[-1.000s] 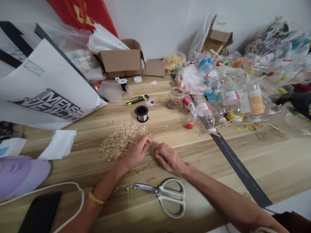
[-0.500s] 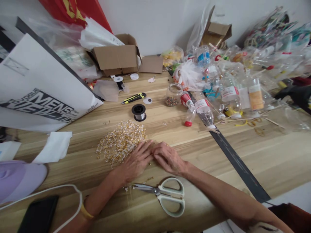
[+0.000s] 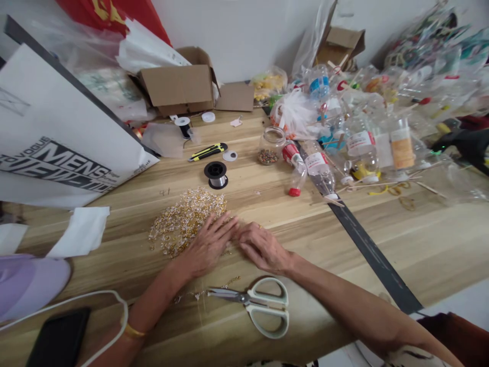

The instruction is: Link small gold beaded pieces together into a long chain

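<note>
A heap of small gold and silver beaded chain pieces [image 3: 183, 220] lies on the wooden table [image 3: 401, 239]. My left hand [image 3: 206, 247] rests flat at the heap's right edge, fingers stretched out and spread, tips touching the pieces. My right hand [image 3: 263, 248] lies palm down just to its right, fingers pointing left and nearly meeting the left fingertips. Nothing shows in either hand. A few loose chain bits [image 3: 231, 280] lie under my left wrist. White-handled scissors [image 3: 262, 306] lie closed on the table in front of my hands.
Behind the heap are a wire spool [image 3: 216, 175], a yellow-black utility knife [image 3: 207, 152] and a bead jar [image 3: 268, 146]. Plastic bottles [image 3: 321, 171] clutter the right; a cardboard box [image 3: 179, 89] and white bag [image 3: 57, 148] stand at the left. A phone [image 3: 57, 341] and cable [image 3: 95, 298] lie near.
My left hand went from a pinch at the chain pieces to fingers laid flat and spread. The right hand stayed almost in place. The view shifted slightly.
</note>
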Motion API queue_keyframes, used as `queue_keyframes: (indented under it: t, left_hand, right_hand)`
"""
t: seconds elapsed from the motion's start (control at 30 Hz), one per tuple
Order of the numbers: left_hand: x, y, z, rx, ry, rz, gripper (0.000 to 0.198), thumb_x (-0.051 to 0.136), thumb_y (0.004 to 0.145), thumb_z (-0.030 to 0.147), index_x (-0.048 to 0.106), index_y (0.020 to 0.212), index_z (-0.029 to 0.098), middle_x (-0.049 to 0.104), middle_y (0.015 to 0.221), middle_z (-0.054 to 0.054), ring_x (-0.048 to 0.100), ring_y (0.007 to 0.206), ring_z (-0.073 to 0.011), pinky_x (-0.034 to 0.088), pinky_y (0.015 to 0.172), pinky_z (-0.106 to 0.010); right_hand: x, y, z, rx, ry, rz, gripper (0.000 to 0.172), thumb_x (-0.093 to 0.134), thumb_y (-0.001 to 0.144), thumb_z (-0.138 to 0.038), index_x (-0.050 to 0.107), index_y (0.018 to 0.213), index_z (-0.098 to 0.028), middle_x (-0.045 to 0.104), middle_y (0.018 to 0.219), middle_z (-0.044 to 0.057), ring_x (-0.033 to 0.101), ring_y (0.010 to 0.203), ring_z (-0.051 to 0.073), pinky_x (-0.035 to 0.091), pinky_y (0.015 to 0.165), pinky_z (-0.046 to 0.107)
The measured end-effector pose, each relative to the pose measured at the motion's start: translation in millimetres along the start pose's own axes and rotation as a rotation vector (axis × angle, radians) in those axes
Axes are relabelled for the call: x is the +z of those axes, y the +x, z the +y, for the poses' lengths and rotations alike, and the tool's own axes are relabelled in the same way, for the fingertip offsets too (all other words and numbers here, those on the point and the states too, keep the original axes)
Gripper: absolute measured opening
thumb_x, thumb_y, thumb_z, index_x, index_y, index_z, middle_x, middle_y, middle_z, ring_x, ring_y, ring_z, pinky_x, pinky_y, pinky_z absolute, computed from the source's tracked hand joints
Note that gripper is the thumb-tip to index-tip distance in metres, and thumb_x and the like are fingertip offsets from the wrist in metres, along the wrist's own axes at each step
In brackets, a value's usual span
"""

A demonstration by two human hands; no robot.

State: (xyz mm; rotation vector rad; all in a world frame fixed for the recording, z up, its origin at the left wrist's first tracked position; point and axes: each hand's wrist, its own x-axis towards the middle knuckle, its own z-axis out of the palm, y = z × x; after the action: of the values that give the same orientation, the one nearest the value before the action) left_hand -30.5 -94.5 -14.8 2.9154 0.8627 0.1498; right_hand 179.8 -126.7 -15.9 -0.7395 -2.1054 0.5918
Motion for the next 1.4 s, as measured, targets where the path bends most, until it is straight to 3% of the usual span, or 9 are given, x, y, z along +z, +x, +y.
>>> queue_keyframes:
  t: [0.2, 0.3, 0.4, 0.47, 0.63, 0.77, 1.17, 1.3, 1.4]
  left_hand:
    - [-18.0, -9.6, -5.8, -0.11, 0.011, 0.121, 0.037, 0.037, 0.093, 0.016, 0.056, 0.125, 0.014, 0.05, 0.139, -0.011, 0.03, 0.137, -0.029, 0.025, 0.11, -0.052]
    - [-32.1, -1.9, -1.7, -0.157, -0.102, 0.301, 0.026, 0.045, 0.091, 0.017, 0.066, 0.106, 0.016, 0.066, 0.116, -0.009, 0.045, 0.125, -0.0276, 0.034, 0.106, -0.05]
    - [-42.7, 22.5, 6.3, -0.162, -0.275, 0.463, 0.021, 0.049, 0.09, 0.017, 0.069, 0.095, 0.02, 0.07, 0.097, -0.006, 0.055, 0.106, -0.0223, 0.044, 0.096, -0.043]
    - [-44.8, 46.5, 10.7, -0.071, -0.362, 0.441, 0.017, 0.053, 0.088, 0.017, 0.07, 0.088, 0.019, 0.07, 0.088, -0.006, 0.057, 0.098, -0.0216, 0.047, 0.09, -0.04]
    - [-34.4, 106.6, 11.7, 0.106, -0.398, 0.106, 0.012, 0.059, 0.082, 0.012, 0.071, 0.083, 0.014, 0.069, 0.084, -0.008, 0.055, 0.091, -0.0222, 0.046, 0.083, -0.035]
    - [-22.4, 130.8, 10.9, 0.174, -0.36, -0.018, 0.016, 0.059, 0.082, 0.013, 0.069, 0.069, 0.015, 0.065, 0.073, -0.007, 0.054, 0.085, -0.022, 0.043, 0.081, -0.034]
    - [-7.5, 140.3, 9.0, 0.24, -0.339, -0.054, 0.012, 0.059, 0.082, 0.013, 0.063, 0.07, 0.015, 0.063, 0.077, -0.005, 0.054, 0.083, -0.0195, 0.041, 0.08, -0.031]
    - [-15.9, 134.1, 5.5, 0.201, -0.268, -0.046, 0.014, 0.057, 0.082, 0.011, 0.064, 0.07, 0.015, 0.063, 0.075, -0.005, 0.054, 0.083, -0.0204, 0.041, 0.084, -0.033]
    - [-29.7, 113.3, -3.2, 0.115, -0.284, 0.084, 0.012, 0.057, 0.082, 0.013, 0.064, 0.072, 0.015, 0.064, 0.078, -0.006, 0.054, 0.087, -0.0214, 0.042, 0.083, -0.033]
  right_hand:
    - [1.9, -2.8, 1.9, 0.017, -0.056, -0.029, 0.007, 0.041, 0.092, -0.015, 0.049, 0.093, -0.017, 0.06, 0.085, 0.009, 0.053, 0.083, 0.019, 0.048, 0.073, 0.034]
    - [1.3, -1.2, 0.8, -0.012, -0.081, -0.044, 0.008, 0.041, 0.093, -0.015, 0.049, 0.092, -0.017, 0.06, 0.085, 0.009, 0.053, 0.083, 0.019, 0.048, 0.075, 0.033]
    - [1.7, -0.1, -0.6, -0.048, -0.135, -0.086, 0.01, 0.04, 0.093, -0.014, 0.05, 0.09, -0.016, 0.06, 0.084, 0.01, 0.053, 0.082, 0.018, 0.048, 0.077, 0.033]
    - [3.2, -1.0, -0.6, -0.075, -0.197, -0.108, 0.011, 0.04, 0.093, -0.014, 0.051, 0.09, -0.015, 0.059, 0.084, 0.01, 0.053, 0.082, 0.018, 0.048, 0.078, 0.032]
    - [6.8, -4.4, 1.1, -0.149, -0.329, -0.172, 0.015, 0.039, 0.094, -0.015, 0.053, 0.09, -0.013, 0.061, 0.084, 0.01, 0.055, 0.079, 0.018, 0.048, 0.075, 0.03]
    - [6.3, -3.8, 1.8, -0.137, -0.34, -0.227, 0.017, 0.037, 0.096, -0.016, 0.053, 0.091, -0.013, 0.061, 0.088, 0.011, 0.056, 0.083, 0.018, 0.048, 0.078, 0.03]
    - [7.2, -4.1, 4.3, -0.127, -0.306, -0.251, 0.017, 0.035, 0.096, -0.016, 0.052, 0.092, -0.013, 0.061, 0.088, 0.011, 0.057, 0.088, 0.018, 0.049, 0.078, 0.031]
    - [6.5, -4.8, 4.5, -0.127, -0.282, -0.239, 0.016, 0.036, 0.096, -0.017, 0.052, 0.091, -0.013, 0.06, 0.088, 0.01, 0.056, 0.086, 0.018, 0.049, 0.079, 0.031]
    - [5.0, -5.0, 4.5, -0.097, -0.221, -0.194, 0.014, 0.039, 0.095, -0.016, 0.051, 0.091, -0.014, 0.06, 0.087, 0.01, 0.055, 0.083, 0.017, 0.048, 0.077, 0.03]
